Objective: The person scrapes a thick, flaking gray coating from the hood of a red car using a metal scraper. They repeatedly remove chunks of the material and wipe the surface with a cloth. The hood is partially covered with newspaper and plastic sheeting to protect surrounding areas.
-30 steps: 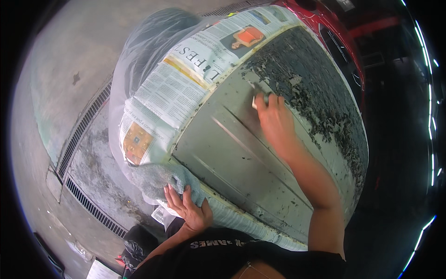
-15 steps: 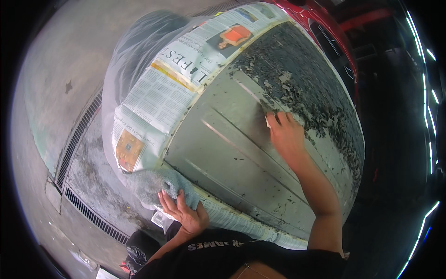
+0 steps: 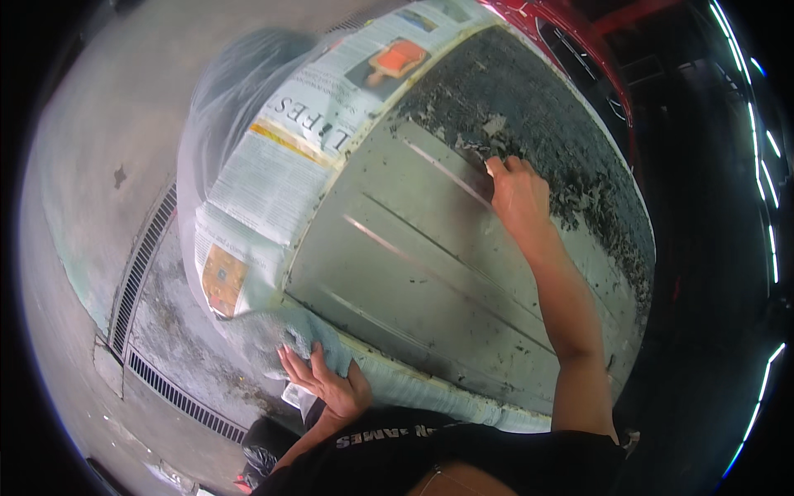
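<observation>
In front of me a ribbed metal car panel shows bare grey on its near part. Its far right part is under dark, crinkled, flaking paint. My right hand is closed at the edge where loose flakes meet bare metal. A small pale edge shows at its fingertips, but what it belongs to is hidden. At the near left corner, my left hand lies with fingers spread on a grey towel draped over the masked edge.
Newspaper and yellowish tape frame the panel, with clear plastic sheeting outside it on the left. A floor drain grate runs along the concrete at left. Beyond the panel stands a red car. A black plastic bag is by my left arm.
My right hand has moved forward across the panel, from bare metal up against the flaking paint. My left hand stays on the towel. The view has shifted slightly.
</observation>
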A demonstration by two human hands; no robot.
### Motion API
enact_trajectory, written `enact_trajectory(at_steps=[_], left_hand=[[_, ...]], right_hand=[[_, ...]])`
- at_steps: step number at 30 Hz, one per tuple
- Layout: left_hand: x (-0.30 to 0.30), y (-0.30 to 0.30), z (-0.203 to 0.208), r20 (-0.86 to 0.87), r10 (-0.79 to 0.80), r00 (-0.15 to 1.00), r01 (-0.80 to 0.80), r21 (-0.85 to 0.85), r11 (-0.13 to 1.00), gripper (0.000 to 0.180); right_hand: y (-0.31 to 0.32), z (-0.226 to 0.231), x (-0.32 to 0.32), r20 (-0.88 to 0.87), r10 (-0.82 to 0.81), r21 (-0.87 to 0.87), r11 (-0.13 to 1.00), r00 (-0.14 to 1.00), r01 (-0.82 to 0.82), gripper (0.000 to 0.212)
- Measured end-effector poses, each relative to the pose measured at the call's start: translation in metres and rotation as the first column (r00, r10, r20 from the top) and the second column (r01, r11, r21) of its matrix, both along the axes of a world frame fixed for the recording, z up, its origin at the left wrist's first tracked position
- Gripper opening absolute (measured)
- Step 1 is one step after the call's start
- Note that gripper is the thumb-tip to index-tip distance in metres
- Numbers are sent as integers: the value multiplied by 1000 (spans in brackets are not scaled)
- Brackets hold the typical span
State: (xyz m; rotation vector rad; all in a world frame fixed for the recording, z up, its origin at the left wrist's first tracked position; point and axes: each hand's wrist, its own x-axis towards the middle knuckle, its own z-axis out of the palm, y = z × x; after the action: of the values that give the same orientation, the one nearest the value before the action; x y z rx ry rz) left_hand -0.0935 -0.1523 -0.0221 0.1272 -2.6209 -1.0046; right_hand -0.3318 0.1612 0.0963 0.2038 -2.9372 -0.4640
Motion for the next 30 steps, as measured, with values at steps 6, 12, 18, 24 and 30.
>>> enact_trajectory(at_steps=[6, 12, 18, 24, 30], left_hand=[[-4, 1, 1, -6, 20, 1000, -21, -20, 1000, 66], [-2, 1, 1, -4, 21, 1000, -21, -13, 1000, 67], [-2, 2, -1, -10, 33, 999, -33, -3, 999, 65], [0, 2, -3, -1, 28, 1000, -28, 5, 1000, 65], [3, -1, -6, -11, 6, 1000, -6, 22, 1000, 64]], right_hand=[[-53, -9, -7, -29, 119, -53, 991, 992, -121, 22], [-41, -16, -56, -66, 39, -39, 998, 997, -42, 24], [-52, 18, -54, -50, 74, -32, 997, 996, -76, 17], [-81, -5, -54, 11, 235, 10, 972, 972, -235, 16], [-74, -18, -89, -52, 135, -23, 990, 989, -136, 14]])
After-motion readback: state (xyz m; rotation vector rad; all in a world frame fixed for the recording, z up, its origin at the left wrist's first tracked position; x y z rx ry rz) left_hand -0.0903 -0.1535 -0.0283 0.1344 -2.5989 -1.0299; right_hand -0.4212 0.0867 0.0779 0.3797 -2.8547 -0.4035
